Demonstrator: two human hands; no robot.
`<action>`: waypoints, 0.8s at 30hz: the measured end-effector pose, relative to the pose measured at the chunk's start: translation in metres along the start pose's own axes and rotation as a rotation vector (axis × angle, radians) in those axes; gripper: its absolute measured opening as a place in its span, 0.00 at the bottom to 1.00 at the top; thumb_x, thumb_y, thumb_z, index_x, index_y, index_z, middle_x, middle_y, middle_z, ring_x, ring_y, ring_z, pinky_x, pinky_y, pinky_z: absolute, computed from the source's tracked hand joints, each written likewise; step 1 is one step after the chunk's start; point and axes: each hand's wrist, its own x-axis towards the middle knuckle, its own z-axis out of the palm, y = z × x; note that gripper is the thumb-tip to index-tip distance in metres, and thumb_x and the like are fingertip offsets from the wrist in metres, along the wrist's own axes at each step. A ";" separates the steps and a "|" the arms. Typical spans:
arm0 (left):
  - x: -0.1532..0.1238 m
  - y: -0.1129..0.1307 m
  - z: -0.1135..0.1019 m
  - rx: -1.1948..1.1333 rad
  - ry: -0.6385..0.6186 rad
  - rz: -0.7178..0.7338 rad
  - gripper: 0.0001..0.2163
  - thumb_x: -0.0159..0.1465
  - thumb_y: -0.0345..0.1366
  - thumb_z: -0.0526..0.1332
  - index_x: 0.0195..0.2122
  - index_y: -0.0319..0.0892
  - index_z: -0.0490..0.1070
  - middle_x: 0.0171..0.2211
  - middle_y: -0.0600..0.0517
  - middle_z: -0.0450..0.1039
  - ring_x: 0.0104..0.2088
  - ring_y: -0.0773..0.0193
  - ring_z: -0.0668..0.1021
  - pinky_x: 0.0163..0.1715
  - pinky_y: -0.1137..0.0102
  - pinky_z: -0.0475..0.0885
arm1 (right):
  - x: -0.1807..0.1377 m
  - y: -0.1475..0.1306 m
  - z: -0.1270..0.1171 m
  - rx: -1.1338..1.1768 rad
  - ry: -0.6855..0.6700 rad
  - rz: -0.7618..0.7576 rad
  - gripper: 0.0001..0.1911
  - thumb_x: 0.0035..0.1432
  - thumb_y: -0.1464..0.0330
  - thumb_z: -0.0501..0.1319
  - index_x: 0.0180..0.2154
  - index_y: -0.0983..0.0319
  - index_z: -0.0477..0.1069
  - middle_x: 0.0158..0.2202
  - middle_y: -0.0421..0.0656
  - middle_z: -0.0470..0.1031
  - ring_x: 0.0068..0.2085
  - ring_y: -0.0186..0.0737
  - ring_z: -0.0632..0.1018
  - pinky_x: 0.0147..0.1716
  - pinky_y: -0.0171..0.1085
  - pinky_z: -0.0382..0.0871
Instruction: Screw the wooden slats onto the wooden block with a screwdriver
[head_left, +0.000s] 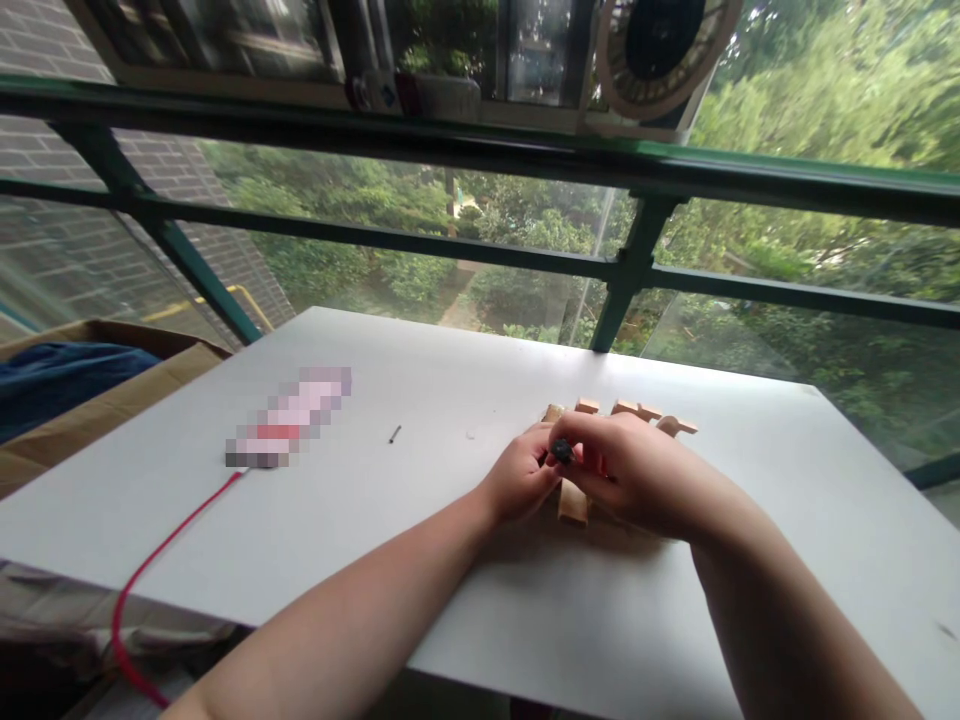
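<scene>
A small wooden model (574, 500) made of light wood pieces rests on the white table (420, 560), right of centre. Several of its wooden tabs (637, 410) stick up behind my hands. My left hand (521, 480) is closed against the left side of the model. My right hand (630, 470) curls over its top and pinches a small black part (562, 452) between thumb and fingertip. Most of the model is hidden under both hands.
A tiny dark screw (394, 434) lies on the table left of my hands. Further left sits a blurred pink object (289, 418) with a red cable (161, 560) running off the front edge. A cardboard box with blue cloth (67, 385) stands at far left. Green window rails (630, 270) lie behind.
</scene>
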 end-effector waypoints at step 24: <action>0.001 0.009 0.001 0.034 0.025 -0.046 0.07 0.60 0.31 0.54 0.34 0.39 0.71 0.36 0.49 0.74 0.39 0.59 0.74 0.42 0.66 0.70 | -0.004 0.002 -0.014 -0.080 0.026 0.031 0.04 0.57 0.71 0.54 0.33 0.58 0.65 0.29 0.37 0.69 0.27 0.31 0.65 0.25 0.33 0.49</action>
